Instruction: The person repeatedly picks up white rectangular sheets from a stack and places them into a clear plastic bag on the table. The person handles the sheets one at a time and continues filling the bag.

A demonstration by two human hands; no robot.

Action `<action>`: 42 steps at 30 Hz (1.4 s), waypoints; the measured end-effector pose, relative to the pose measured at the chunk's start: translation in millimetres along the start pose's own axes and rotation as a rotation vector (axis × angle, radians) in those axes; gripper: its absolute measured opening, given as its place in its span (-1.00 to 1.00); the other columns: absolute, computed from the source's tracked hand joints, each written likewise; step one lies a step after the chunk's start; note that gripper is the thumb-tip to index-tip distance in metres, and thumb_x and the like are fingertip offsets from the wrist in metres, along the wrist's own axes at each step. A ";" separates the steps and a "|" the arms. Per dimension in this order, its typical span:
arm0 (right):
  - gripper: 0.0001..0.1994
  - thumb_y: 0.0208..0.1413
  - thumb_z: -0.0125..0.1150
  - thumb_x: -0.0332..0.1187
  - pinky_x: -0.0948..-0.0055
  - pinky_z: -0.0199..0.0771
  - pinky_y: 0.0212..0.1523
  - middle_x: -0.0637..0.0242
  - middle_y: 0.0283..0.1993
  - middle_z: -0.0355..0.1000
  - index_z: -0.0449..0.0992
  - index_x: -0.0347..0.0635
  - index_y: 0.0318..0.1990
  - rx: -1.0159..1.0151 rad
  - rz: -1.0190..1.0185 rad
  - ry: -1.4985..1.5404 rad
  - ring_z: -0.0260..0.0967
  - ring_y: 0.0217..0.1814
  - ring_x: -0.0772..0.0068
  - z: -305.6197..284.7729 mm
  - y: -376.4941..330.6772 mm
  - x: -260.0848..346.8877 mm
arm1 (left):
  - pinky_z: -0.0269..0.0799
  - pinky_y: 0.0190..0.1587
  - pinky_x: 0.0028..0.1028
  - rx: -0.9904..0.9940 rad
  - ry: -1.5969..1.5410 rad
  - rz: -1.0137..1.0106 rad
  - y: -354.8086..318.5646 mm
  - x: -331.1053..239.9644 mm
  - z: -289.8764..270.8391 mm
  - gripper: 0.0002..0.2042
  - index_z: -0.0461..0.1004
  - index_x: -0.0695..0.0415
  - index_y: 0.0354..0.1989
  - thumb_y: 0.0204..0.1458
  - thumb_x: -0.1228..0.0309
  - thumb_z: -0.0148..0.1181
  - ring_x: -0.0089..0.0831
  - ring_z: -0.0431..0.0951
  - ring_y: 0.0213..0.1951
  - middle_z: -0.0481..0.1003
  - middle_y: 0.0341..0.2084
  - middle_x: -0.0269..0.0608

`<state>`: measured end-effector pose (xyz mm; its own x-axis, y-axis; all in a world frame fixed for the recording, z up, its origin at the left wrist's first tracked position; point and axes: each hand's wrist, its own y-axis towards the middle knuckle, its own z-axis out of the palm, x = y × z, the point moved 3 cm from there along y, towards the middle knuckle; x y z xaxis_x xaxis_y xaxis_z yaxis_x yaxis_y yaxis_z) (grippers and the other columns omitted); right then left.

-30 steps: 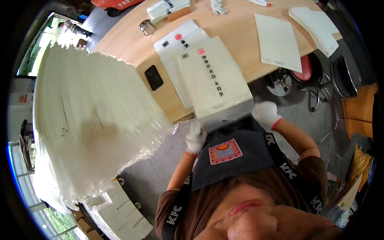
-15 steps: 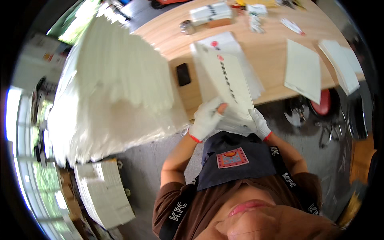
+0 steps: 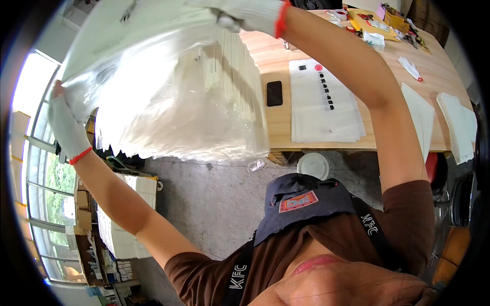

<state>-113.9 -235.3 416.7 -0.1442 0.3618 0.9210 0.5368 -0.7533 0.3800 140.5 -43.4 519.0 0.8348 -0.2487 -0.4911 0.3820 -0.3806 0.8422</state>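
Both my hands wear white gloves with red cuffs. At the upper left, my left hand (image 3: 67, 125) grips one edge of a pale, flat plastic-wrapped packet (image 3: 138, 30). Its clear film is wrinkled and shiny, and dark print shows near the picture's top. My right hand (image 3: 250, 14) reaches across to the far side, its fingers bent at the packet's other edge and partly cut off by the frame. Under the packet rises a tall pile of similar plastic-wrapped packets (image 3: 178, 112), its layered edges facing the table.
Right of the pile, a wooden table (image 3: 278, 130) bears a black phone (image 3: 274, 93) and a stack of printed white bags (image 3: 326, 109). Further right lie white sheets (image 3: 418, 120) and a loose glove (image 3: 410, 69). A white round lid (image 3: 313, 166) is below the table edge.
Both hands have left the printed bags at the table's front and moved up and left over the pile, with a packet between them. The cream printed sheet is gone from the bags.
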 end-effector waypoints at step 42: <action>-0.52 0.09 -0.07 0.05 0.34 0.48 -0.28 0.07 -0.27 0.50 0.53 -0.20 -0.19 -0.654 0.664 -1.014 0.48 -0.37 0.23 -117.2 -343.3 -418.8 | 0.37 -0.22 -0.53 1.087 -1.160 -0.631 -401.2 34.4 441.8 -0.83 0.38 0.12 -0.14 0.13 0.37 0.01 -0.55 0.42 -0.31 0.47 -0.27 -0.27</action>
<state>-335.2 -192.5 -89.4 0.7982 -0.1381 0.5863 -0.2599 -0.9571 0.1283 -159.2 -292.8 65.8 -0.2196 -0.1146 -0.9688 -0.3202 -0.9296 0.1825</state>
